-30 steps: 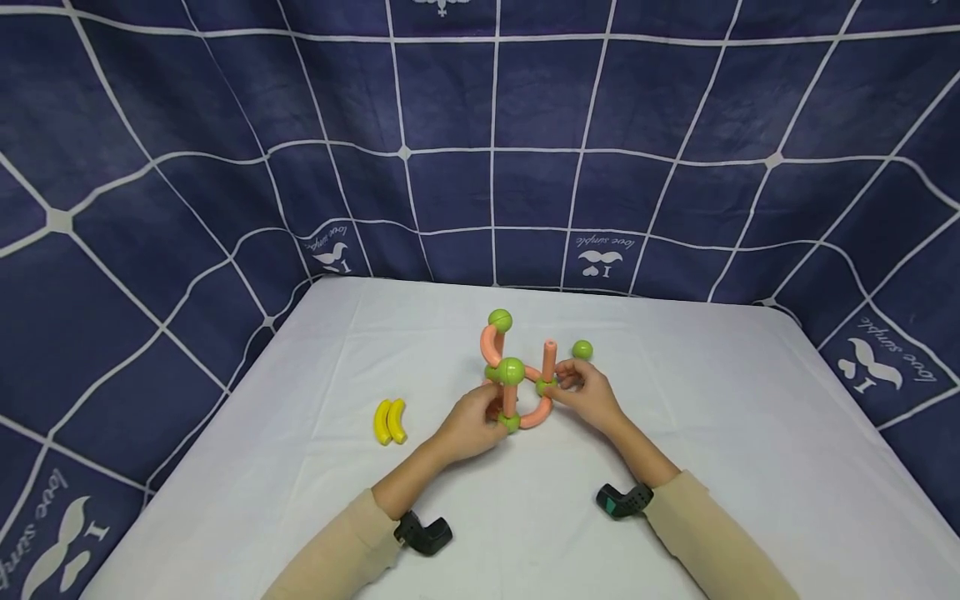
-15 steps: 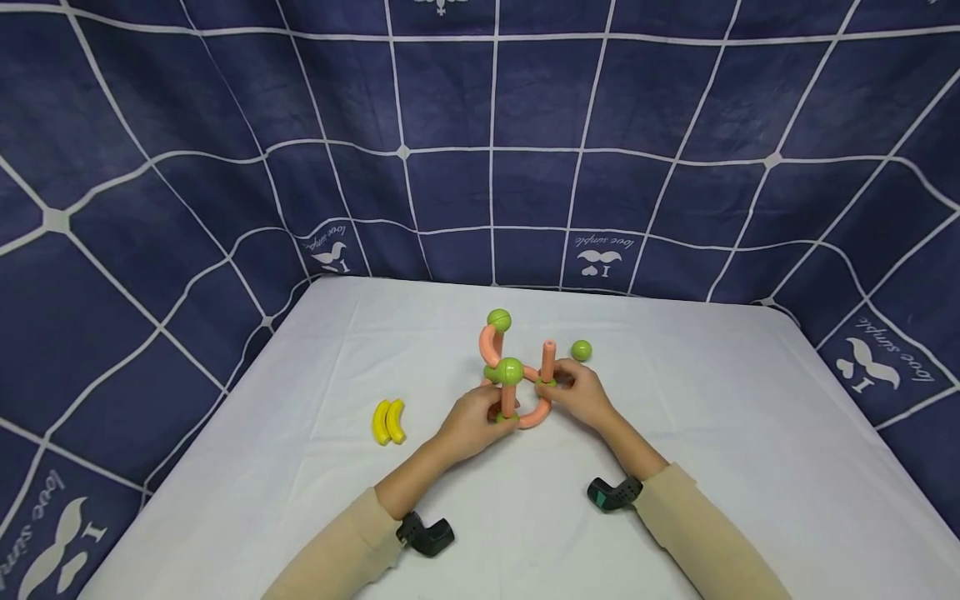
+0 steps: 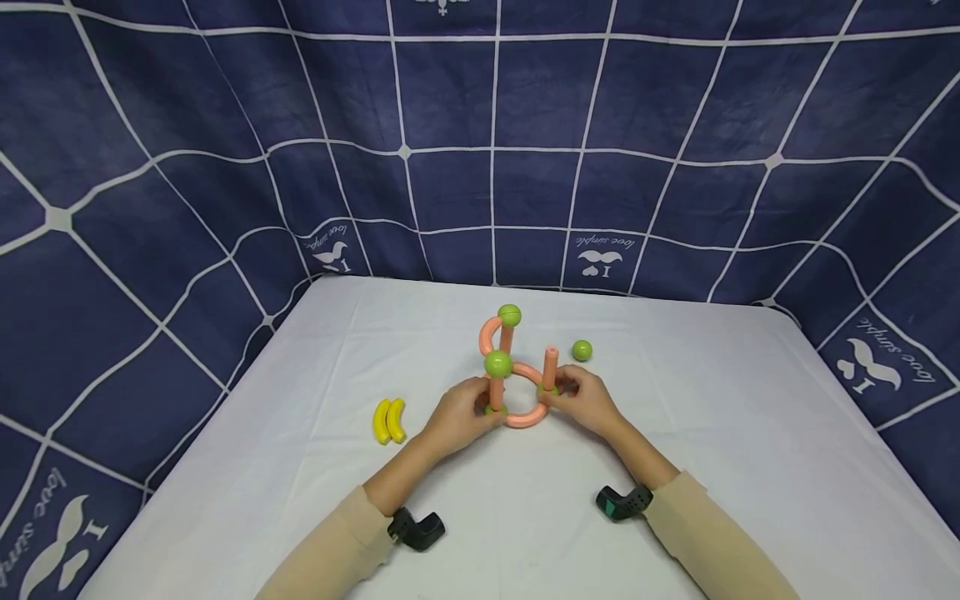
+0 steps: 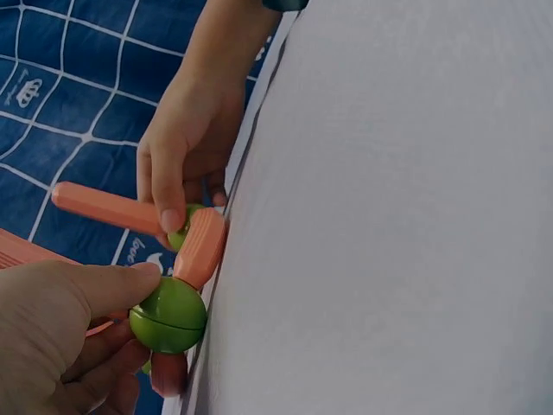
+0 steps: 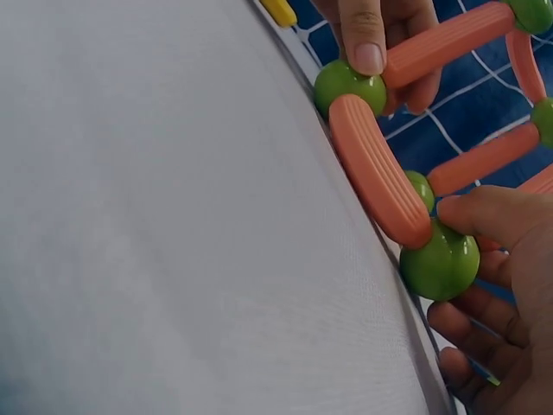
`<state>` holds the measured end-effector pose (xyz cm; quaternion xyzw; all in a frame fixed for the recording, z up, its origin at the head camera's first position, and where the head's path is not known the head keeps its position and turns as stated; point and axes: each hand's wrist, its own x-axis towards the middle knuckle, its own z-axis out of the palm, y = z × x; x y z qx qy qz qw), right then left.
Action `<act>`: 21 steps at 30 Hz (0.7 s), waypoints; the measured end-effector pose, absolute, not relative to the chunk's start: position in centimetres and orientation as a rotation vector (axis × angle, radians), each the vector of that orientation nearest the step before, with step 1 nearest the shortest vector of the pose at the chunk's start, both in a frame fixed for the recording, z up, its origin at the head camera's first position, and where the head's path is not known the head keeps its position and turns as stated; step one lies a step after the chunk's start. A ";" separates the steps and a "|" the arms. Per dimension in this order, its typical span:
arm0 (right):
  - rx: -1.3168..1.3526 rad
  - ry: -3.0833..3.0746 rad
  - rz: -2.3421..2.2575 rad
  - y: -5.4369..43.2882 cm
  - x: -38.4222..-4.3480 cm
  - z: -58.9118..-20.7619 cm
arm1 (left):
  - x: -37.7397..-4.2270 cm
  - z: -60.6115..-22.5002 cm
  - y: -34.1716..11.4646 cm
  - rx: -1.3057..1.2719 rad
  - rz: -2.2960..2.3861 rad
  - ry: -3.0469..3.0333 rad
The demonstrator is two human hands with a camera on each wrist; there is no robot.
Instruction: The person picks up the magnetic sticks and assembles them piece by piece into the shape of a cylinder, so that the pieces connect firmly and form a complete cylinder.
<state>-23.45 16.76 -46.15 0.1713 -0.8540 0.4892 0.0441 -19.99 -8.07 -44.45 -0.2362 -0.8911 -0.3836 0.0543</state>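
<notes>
A ball-and-rod toy structure [image 3: 527,418] of orange rods and green balls stands mid-table in the head view, its curved rods forming a ring. My left hand [image 3: 459,419] pinches the green ball [image 4: 168,316] at the ring's left front, below an upright rod [image 3: 497,393] topped by another green ball [image 3: 498,364]. Across the ring, my right hand [image 3: 585,398] pinches the right-hand green ball [image 5: 441,264], from which a bare-ended upright rod [image 3: 551,368] rises. At the back, a green ball [image 3: 509,315] caps a straight rod and a curved one. Fingers partly hide both gripped balls.
One loose green ball [image 3: 582,350] lies behind my right hand. Two yellow curved pieces [image 3: 382,422] lie side by side to the left. White cloth covers the table [image 3: 675,375], and a dark blue checked curtain [image 3: 540,100] hangs around its back and sides.
The structure has turned: its front post has moved left and its back ball right. My left hand has shifted slightly left with it, and the right fingers have closed in on their ball.
</notes>
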 end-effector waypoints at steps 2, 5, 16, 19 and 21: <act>0.518 -2.616 1.496 16.8 -23.2 -46.1 | -20.1 -44.4 -8.2 -0.698 -1.146 -2.715; 0.521 -2.620 1.495 16.8 -23.0 -46.2 | -20.3 -44.4 -8.5 -0.663 -1.155 -2.722; 0.553 -2.593 1.529 16.4 -21.8 -46.4 | -21.3 -44.5 -9.4 -0.556 -1.213 -2.670; 0.567 -2.601 1.525 16.1 -21.5 -46.3 | -21.5 -44.6 -9.5 -0.539 -1.197 -2.662; 0.581 -2.608 1.523 15.8 -21.4 -46.3 | -21.7 -44.7 -9.6 -0.531 -1.192 -2.653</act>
